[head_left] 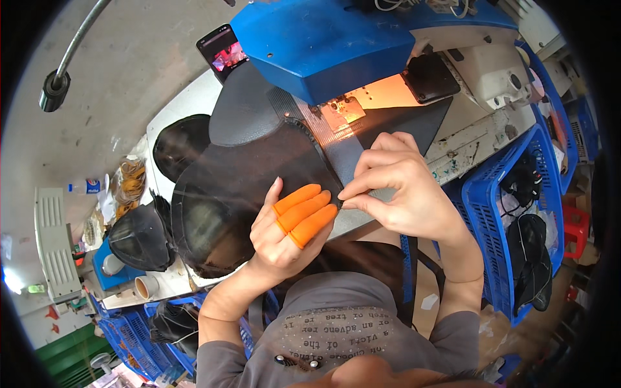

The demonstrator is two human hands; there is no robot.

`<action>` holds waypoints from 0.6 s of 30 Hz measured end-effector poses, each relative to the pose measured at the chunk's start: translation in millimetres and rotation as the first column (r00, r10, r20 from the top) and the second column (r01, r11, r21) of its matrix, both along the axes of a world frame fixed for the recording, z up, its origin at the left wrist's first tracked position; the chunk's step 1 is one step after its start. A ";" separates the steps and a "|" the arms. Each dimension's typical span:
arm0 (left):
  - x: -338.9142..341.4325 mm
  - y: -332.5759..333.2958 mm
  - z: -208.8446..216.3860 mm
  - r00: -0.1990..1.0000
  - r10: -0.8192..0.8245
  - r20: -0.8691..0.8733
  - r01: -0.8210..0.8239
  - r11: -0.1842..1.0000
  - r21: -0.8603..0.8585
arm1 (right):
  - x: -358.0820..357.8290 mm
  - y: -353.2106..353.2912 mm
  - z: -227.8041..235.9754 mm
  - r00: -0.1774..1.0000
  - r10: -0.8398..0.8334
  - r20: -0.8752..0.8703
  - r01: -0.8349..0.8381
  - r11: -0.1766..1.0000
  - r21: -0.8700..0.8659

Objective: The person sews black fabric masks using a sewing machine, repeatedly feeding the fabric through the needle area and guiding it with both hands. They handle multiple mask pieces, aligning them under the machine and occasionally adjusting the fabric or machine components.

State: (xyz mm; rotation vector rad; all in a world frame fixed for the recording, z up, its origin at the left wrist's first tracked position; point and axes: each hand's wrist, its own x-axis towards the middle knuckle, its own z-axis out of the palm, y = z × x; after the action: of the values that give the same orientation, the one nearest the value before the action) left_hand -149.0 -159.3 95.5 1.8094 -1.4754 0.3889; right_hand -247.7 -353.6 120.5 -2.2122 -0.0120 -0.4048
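Observation:
A large dark piece of soft sheet material [252,161] with a bound, curved edge lies spread before me on the work table. My left hand [288,226] wears orange finger covers on three fingers, which rest on the piece beside its right edge; the thumb is hidden beneath. Right beside those fingertips, my right hand [394,184] pinches the same edge between thumb and forefinger. Beyond my hands stands a blue sewing machine [323,52], its metal plate [343,114] lit orange. A smooth grey-black panel [242,107] lies at the far side of the piece.
More black shaped pieces [145,236] lie at the left, near a cardboard-coloured ring [146,286]. A phone [222,52] leans behind the panel. A flat black object [432,77] sits right of the machine plate. Blue baskets [475,213] holding black items flank the table.

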 end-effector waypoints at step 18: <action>7.1 -8.2 9.3 0.993 0.000 -0.118 0.009 0.997 0.077 | 9.1 -13.1 1.0 0.983 0.171 0.066 -0.157 0.973 -0.169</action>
State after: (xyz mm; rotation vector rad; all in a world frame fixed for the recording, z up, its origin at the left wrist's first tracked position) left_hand -141.9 -167.5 104.9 1.8564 -1.4291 0.2211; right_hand -238.5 -366.8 121.5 -2.3337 -0.2789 -0.4119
